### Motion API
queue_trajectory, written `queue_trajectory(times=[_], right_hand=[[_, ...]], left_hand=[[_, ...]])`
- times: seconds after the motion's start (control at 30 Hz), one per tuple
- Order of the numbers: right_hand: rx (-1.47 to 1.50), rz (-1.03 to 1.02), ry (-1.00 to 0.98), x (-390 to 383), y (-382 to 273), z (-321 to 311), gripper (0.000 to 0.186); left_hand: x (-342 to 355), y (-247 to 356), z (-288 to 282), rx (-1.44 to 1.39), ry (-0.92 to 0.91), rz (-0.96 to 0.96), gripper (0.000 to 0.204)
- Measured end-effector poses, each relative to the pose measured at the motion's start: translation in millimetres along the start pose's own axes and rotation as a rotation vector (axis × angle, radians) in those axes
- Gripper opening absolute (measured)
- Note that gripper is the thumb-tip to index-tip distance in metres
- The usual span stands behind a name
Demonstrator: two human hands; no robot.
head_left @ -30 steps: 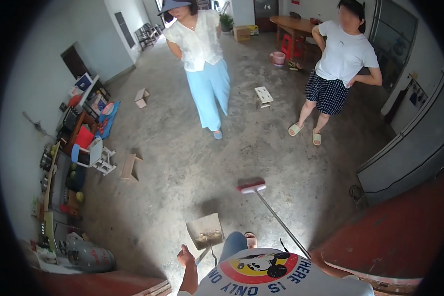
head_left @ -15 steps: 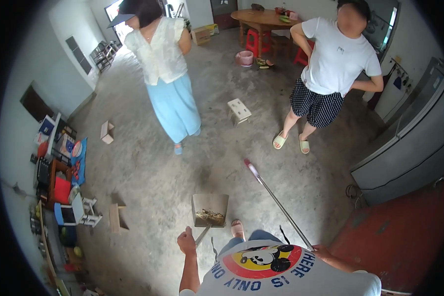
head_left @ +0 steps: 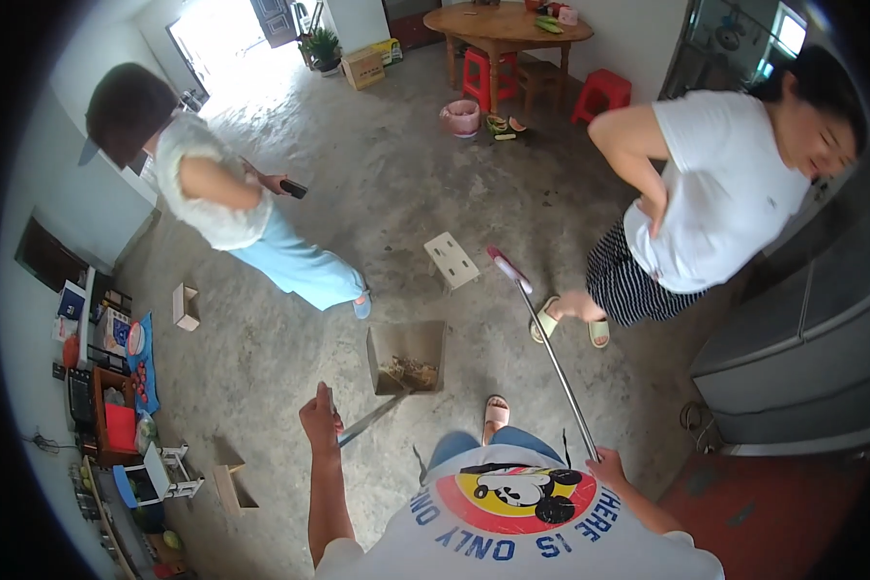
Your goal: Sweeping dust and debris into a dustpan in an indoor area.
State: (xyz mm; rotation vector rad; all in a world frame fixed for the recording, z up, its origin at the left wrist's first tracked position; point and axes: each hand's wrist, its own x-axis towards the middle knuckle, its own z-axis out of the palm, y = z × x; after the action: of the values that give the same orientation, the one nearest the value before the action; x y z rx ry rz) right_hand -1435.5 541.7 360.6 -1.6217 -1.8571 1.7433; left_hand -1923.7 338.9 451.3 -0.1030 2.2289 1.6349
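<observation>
My left hand (head_left: 320, 418) is closed around the handle of a long-handled dustpan (head_left: 406, 340). The grey-brown pan is in front of me, low over or on the floor, with a heap of dry debris (head_left: 412, 371) in it. On the other side my right hand (head_left: 606, 467) grips the metal handle of a broom (head_left: 560, 372). Its pink and white head (head_left: 511, 269) reaches ahead, between a small pale stool (head_left: 451, 259) and the slippered feet of a person at the right.
A person in a light blue skirt (head_left: 290, 269) stands left, holding a phone; another in a white shirt (head_left: 715, 188) stands right. Low wooden stools (head_left: 186, 306) dot the left floor. Farther off are a round table (head_left: 503, 24) and pink bucket (head_left: 460, 118); a fridge (head_left: 793, 377) stands right.
The broom head has moved farther forward, beside the pale stool. The dustpan has advanced with my left hand. The person at the left has turned and shows a phone; the right one leans sideways.
</observation>
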Motion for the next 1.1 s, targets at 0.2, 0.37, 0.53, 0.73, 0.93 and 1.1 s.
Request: queue_trajectory(times=[0.2, 0.37, 0.53, 0.73, 0.93, 1.1], right_hand=[[-0.059, 0.082, 0.057, 200.7, -74.8, -11.6, 0.011], [-0.271, -0.161, 0.082, 379.9, -136.2, -10.8, 0.024], [-0.406, -0.241, 0.047, 529.9, -211.9, -8.1, 0.028], [-0.300, -0.057, -0.153, 644.3, -343.6, 0.3, 0.026], [-0.729, -0.487, -0.261, 813.7, -464.0, 13.9, 0.024], [-0.982, -0.642, -0.420, 987.3, -576.7, 90.6, 0.022]], left_hand=[[77.4, 97.9, 101.3, -0.056, -0.002, 0.023, 0.047], [170.5, 153.8, 181.0, 0.001, 0.033, 0.058, 0.039], [264.7, 201.6, 256.6, -0.084, -0.013, 0.036, 0.026], [330.5, 254.6, 325.9, -0.154, 0.027, 0.002, 0.024], [350.1, 262.1, 391.3, -0.177, 0.194, -0.039, 0.024], [365.7, 289.8, 471.5, -0.153, 0.376, -0.092, 0.024]])
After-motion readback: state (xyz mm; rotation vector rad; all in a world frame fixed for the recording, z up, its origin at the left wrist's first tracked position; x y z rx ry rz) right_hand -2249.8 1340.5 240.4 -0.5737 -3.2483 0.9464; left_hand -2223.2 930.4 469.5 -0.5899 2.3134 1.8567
